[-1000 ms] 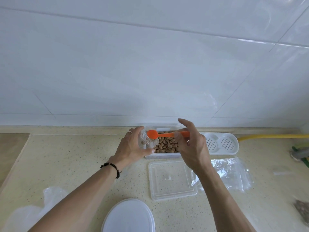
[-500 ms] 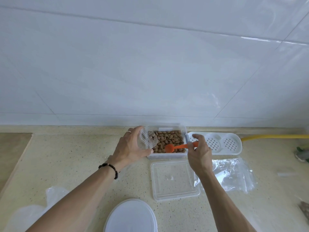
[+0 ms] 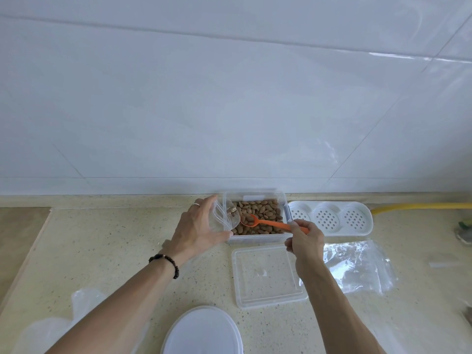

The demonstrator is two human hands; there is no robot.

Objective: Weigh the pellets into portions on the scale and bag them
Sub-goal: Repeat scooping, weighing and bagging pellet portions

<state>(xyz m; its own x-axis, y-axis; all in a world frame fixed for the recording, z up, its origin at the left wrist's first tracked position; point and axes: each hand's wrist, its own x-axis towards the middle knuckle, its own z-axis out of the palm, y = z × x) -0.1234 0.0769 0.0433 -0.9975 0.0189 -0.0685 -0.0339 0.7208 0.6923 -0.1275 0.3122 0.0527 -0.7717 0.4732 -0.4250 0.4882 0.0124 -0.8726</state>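
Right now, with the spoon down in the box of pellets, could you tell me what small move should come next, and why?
Probably lift a spoonful across to the small clear bag. The right hand holds the orange spoon with its bowl low among the pellets in the clear box, while the left hand holds the bag at the box's left end with only a few pellets inside.

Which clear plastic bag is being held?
The small bag gripped by the left hand beside the pellet box; the other bags lie flat, untouched, right of the lid.
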